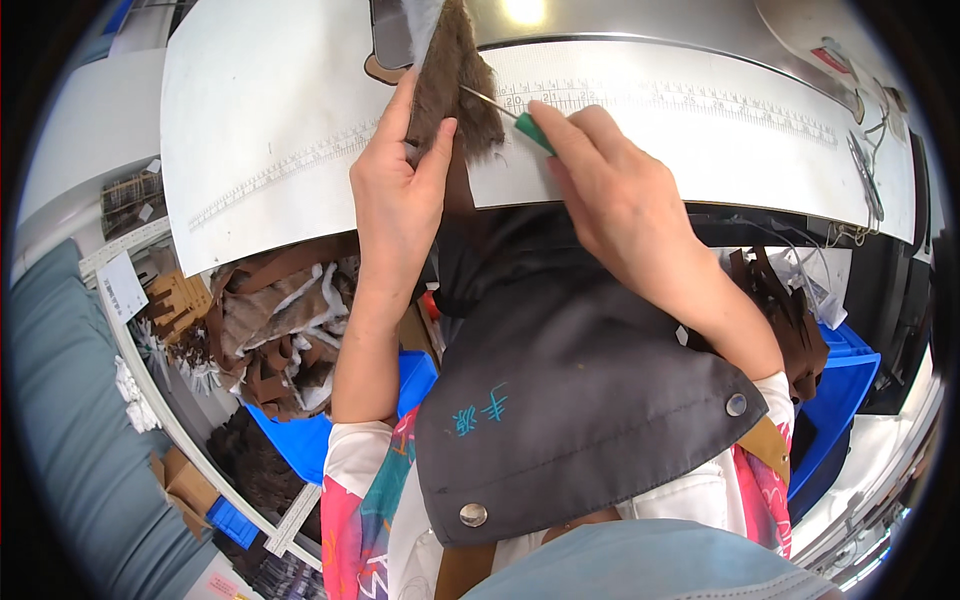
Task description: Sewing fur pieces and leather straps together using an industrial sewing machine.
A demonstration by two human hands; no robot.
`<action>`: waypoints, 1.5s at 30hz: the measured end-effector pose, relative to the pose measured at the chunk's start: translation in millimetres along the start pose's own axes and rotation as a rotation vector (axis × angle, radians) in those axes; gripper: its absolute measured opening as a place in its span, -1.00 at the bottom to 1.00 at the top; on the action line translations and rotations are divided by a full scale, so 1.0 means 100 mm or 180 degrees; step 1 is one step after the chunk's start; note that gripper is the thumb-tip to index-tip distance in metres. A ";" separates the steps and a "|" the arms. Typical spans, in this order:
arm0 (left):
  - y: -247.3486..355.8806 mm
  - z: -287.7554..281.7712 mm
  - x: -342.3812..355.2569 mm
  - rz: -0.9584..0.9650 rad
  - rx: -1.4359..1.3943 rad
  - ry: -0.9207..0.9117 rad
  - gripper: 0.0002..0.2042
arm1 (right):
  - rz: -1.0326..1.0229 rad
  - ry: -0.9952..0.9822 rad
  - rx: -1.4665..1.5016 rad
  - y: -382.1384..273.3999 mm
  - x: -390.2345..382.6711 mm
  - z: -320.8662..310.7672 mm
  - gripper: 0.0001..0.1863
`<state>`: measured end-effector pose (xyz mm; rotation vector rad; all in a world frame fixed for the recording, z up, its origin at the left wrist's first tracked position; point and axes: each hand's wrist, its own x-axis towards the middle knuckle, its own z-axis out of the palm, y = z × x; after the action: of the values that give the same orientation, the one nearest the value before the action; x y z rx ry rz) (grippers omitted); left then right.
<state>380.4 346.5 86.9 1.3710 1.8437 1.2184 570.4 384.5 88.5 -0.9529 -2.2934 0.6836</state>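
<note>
My left hand [400, 170] grips a folded piece of brown fur [460, 90] with a pale backing on its left side, held upright over the white ruler-marked board [260, 120]. My right hand [610, 190] is closed on a green-handled tool [535, 133] with a thin metal shaft, whose end meets the fur. A dark brown strip [458, 190] hangs below the fur, between my hands. Behind the fur lies a dark flat device [390, 35], partly hidden.
Blue bins [840, 350] sit below the board, with a heap of brown and white scraps [275, 340] at left. Scissors [865, 175] and cords lie at the board's right end. A metal plate [640, 22] runs along the back. A cardboard box [185, 480] is at lower left.
</note>
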 end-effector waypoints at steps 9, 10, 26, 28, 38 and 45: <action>0.08 -0.08 0.02 0.1062 0.2442 -0.0640 -0.58 | -0.0404 -0.0259 -0.0537 -0.09 -0.03 0.16 -0.48; 0.11 -0.09 0.05 0.1090 0.2547 -0.0833 -0.61 | -0.0280 -0.0326 -0.0504 -0.11 -0.03 0.15 -0.50; -0.10 0.04 0.71 0.2018 0.1975 -0.0319 -0.84 | 0.0560 0.0069 -0.0152 -0.01 0.26 -0.04 -0.60; -0.16 0.10 0.71 0.1953 0.1820 -0.0151 -0.77 | 0.0426 0.0232 -0.0355 0.01 0.37 0.06 -0.57; -0.35 0.11 0.68 0.2157 0.2382 0.0171 -0.64 | 0.0489 0.0046 -0.0335 -0.02 0.57 0.25 -0.58; -0.37 0.09 0.69 0.1877 0.1995 -0.0148 -0.63 | -0.0400 0.0022 -0.0248 0.13 0.60 0.22 -0.61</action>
<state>347.9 411.1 56.3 2.3887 1.9371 0.8545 526.2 431.8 82.0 -0.8360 -2.3656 0.5412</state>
